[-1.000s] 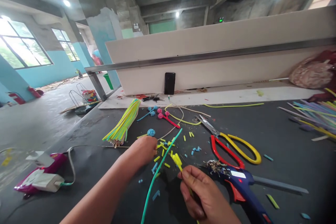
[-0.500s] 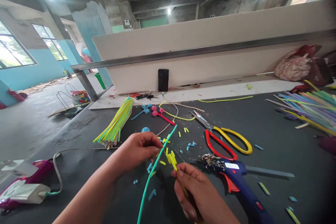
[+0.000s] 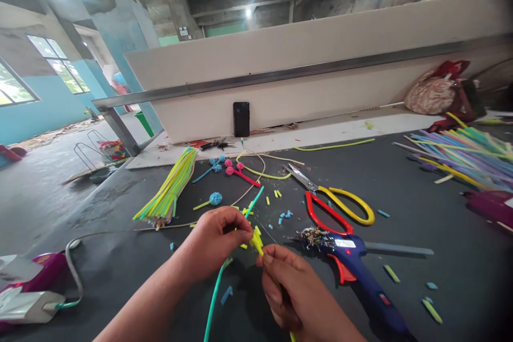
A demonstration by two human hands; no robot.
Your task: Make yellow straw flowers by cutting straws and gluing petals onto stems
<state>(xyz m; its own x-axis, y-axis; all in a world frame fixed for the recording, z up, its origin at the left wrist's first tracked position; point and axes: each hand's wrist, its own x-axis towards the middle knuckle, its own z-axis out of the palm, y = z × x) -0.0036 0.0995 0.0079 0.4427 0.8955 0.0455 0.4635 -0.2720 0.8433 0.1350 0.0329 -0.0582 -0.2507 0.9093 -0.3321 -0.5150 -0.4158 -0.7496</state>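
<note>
My right hand (image 3: 294, 291) is closed round a yellow pipe cleaner stem topped by a cluster of short yellow pieces (image 3: 257, 241). At that cluster, the thumb and forefinger of my left hand (image 3: 222, 238) are pinched together; whatever is between them is hidden. A green pipe cleaner (image 3: 214, 299) runs beneath my left hand and comes out beyond it. Cut yellow bits (image 3: 277, 193) and blue bits (image 3: 285, 215) lie scattered past my fingers. Right of my hands rests a dark blue glue gun (image 3: 360, 267) with a red trigger, its nozzle crusted with residue.
Scissors (image 3: 340, 206) with red and yellow handles lie behind the glue gun. A yellow-green pipe cleaner bundle (image 3: 168, 187) stands left; a multicoloured pile (image 3: 468, 157) lies right. Blue (image 3: 215, 199) and pink (image 3: 240, 171) pompom stems lie ahead. A phone (image 3: 241, 119) leans on the back panel.
My left fingertips have moved right, from beside the green pipe cleaner onto the yellow cluster. The view has shifted slightly to the right.
</note>
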